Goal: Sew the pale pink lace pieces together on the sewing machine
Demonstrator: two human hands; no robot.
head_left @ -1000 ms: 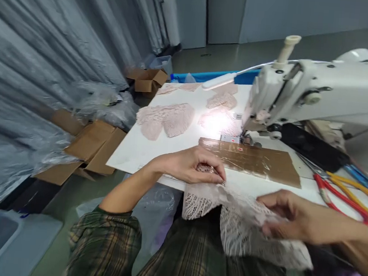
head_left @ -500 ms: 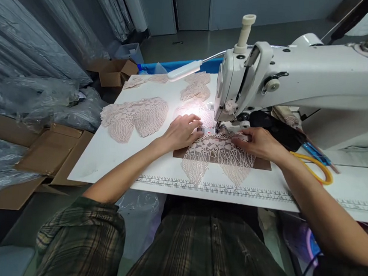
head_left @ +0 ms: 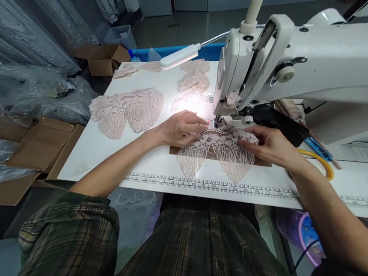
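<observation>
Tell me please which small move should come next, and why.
Perhaps guide the lace piece by its upper edge toward the presser foot: that edge lies close to it, and left hand and right hand touch opposite sides of the lace.

Numbers including 10, 12 and 15 mark the ruler strip [head_left: 212, 186] along the table [head_left: 156, 165].

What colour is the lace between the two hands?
The lace is pale pink, shown best in the head view.
</observation>
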